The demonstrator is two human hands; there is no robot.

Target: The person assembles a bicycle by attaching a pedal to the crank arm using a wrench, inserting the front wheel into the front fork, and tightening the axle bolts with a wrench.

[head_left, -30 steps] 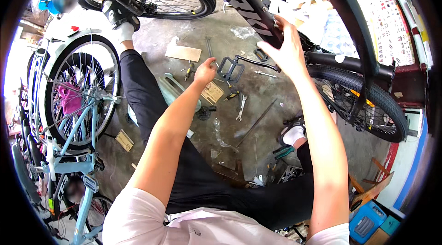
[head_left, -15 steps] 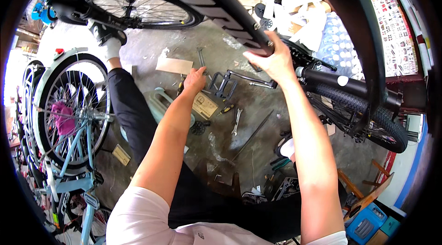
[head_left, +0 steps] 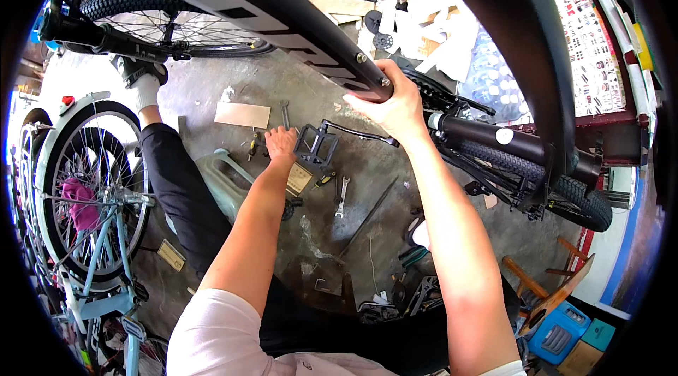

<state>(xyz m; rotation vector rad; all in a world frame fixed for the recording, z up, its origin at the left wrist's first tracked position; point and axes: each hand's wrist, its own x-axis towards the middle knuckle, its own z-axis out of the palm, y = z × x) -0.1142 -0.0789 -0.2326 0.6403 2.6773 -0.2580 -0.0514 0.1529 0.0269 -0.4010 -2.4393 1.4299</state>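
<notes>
My right hand (head_left: 397, 104) is wrapped round the lower end of a black bicycle frame tube (head_left: 311, 40) with pale lettering, just above the crank. My left hand (head_left: 282, 143) is low over the floor, fingers stretched out and slightly apart. Its fingertips are by the near end of a metal wrench (head_left: 285, 115); whether they touch it is unclear. To the right of that hand is a black platform pedal (head_left: 317, 144) on its crank arm (head_left: 360, 132). Partly covered by the left wrist lies a small tan printed box (head_left: 299, 179).
A double-ended wrench (head_left: 342, 197), a dark rod (head_left: 369, 215) and a flat piece of cardboard (head_left: 242, 115) lie on the concrete. A light-blue bicycle (head_left: 99, 249) stands left. Packaging scraps (head_left: 424, 23) are heaped at the back. A blue case (head_left: 559, 336) sits lower right.
The view has shifted, moving the scene leftward and mostly down. My left hand's fingers look more stretched out beside the wrench. My right hand keeps its grip on the frame tube.
</notes>
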